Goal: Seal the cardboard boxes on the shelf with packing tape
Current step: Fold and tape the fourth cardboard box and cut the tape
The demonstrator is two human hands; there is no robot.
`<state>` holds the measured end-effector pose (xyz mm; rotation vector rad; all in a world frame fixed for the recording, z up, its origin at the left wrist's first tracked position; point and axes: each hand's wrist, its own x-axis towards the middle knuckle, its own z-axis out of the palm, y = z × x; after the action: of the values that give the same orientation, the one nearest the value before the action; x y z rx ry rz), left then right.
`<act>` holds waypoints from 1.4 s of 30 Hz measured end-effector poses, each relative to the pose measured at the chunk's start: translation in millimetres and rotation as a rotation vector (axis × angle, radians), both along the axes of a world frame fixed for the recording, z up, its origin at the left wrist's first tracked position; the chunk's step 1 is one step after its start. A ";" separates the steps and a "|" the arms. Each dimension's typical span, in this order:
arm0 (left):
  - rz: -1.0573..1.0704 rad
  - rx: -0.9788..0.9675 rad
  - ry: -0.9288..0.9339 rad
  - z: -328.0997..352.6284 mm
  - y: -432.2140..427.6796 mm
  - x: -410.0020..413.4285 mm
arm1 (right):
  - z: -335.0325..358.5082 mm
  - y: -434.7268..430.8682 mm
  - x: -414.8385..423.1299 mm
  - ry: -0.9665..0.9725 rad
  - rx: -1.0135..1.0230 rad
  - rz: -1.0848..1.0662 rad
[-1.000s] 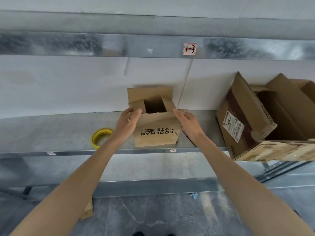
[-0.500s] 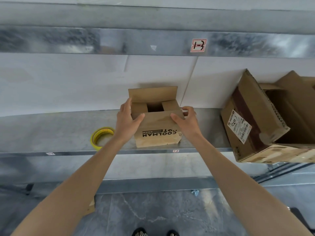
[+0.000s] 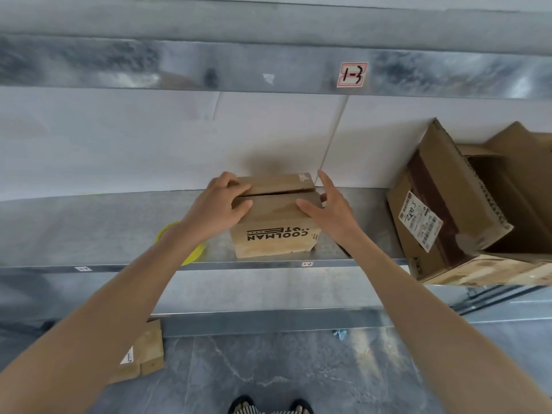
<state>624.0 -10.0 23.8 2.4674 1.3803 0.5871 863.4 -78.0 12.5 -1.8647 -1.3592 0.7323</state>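
A small cardboard box [image 3: 276, 231] printed "COOLMAN" stands on the metal shelf [image 3: 89, 228], its top flaps folded down with a narrow seam between them. My left hand [image 3: 219, 206] lies over the box's left top edge, fingers on the flaps. My right hand [image 3: 327, 204] touches the right side and top corner with straight, spread fingers. A yellow roll of packing tape [image 3: 191, 255] lies on the shelf just left of the box, mostly hidden behind my left forearm.
A large open cardboard box [image 3: 466, 210] with a white label lies tipped at the shelf's right end, overhanging the front edge. An upper shelf beam [image 3: 268, 70] runs overhead. Flat cardboard [image 3: 146, 351] lies on the floor below left.
The box's flaps, standing open a second ago, now lie folded down. Both hands moved from the box's sides up onto its top.
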 end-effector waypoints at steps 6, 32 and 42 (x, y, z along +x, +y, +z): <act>0.023 -0.187 -0.151 -13.5 -7.2 -5.4 | -9.4 -2.8 -3.8 -0.123 0.011 0.088; 0.470 -0.506 -0.277 -30.5 -15.8 -71.2 | 8.0 17.6 -53.8 -0.554 0.069 0.420; 0.297 -0.225 0.449 -65.1 -45.8 -101.1 | 8.8 16.4 -55.3 -0.522 0.085 0.390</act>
<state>522.9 -55.8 -41.3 2.3101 1.8796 -0.0848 808.0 -61.7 21.2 -1.8121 -2.0892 0.3647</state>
